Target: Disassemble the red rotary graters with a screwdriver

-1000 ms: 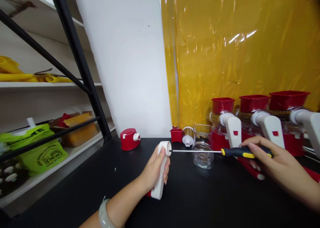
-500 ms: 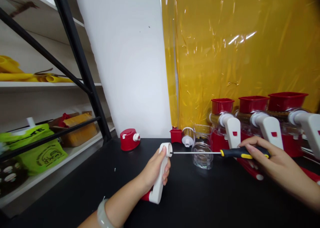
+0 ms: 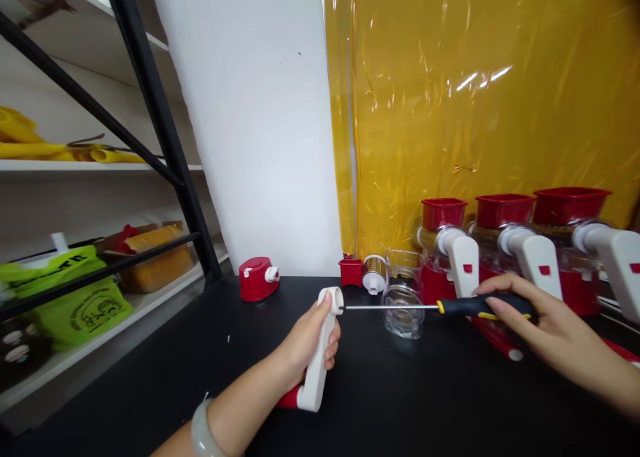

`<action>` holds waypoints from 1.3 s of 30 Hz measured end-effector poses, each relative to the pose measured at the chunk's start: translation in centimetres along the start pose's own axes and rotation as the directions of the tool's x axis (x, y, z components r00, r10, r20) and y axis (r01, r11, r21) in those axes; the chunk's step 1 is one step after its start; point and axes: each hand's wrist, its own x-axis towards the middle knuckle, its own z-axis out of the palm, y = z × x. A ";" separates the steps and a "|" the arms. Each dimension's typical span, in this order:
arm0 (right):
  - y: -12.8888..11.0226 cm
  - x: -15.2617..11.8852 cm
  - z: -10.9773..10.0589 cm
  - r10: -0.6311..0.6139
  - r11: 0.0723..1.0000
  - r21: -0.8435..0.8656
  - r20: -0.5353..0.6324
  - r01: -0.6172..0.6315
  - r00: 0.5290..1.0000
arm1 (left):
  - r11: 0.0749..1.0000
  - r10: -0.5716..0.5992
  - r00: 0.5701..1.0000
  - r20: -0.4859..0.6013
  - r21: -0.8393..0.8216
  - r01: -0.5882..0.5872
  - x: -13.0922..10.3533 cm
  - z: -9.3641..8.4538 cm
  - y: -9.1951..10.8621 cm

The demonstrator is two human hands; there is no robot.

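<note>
My left hand (image 3: 311,340) is wrapped round a white crank handle (image 3: 315,377) with a red grip at its lower end, held above the black table. The round socket at the crank's top faces right. In my right hand (image 3: 530,330) is a screwdriver (image 3: 457,307) with a black and yellow handle, held level. Its long shaft points left, and the tip sits at the mouth of the socket. Whether the tip touches a screw inside is hidden.
A red base (image 3: 256,279) stands at the back left. Behind the screwdriver are a small red hopper (image 3: 351,271), a metal grater drum (image 3: 375,274) and a clear plastic housing (image 3: 403,313). Several assembled rotary graters (image 3: 445,243) line the right. A shelf rack (image 3: 173,147) rises at left.
The screwdriver handle has turned slightly in my right hand, and the hand has shifted a little left. My left hand and the crank handle stay almost the same.
</note>
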 end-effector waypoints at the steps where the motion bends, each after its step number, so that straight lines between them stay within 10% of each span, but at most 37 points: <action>1: 0.1 0.0 0.0 0.013 1.000 0.014 0.007 -0.013 1.000 | 1.000 -0.001 1.000 -0.002 -0.002 0.001 0.0 0.0 0.0; 21: 2.0 1.1 0.2 0.189 0.970 -0.168 0.068 -0.175 0.980 | 0.903 0.318 0.947 -0.050 0.320 -0.287 -0.3 0.3 -1.6; 39: 2.5 1.0 0.0 0.041 0.957 -0.288 0.003 -0.038 0.999 | 0.967 0.198 0.980 -0.024 0.171 -0.191 0.1 0.2 -1.5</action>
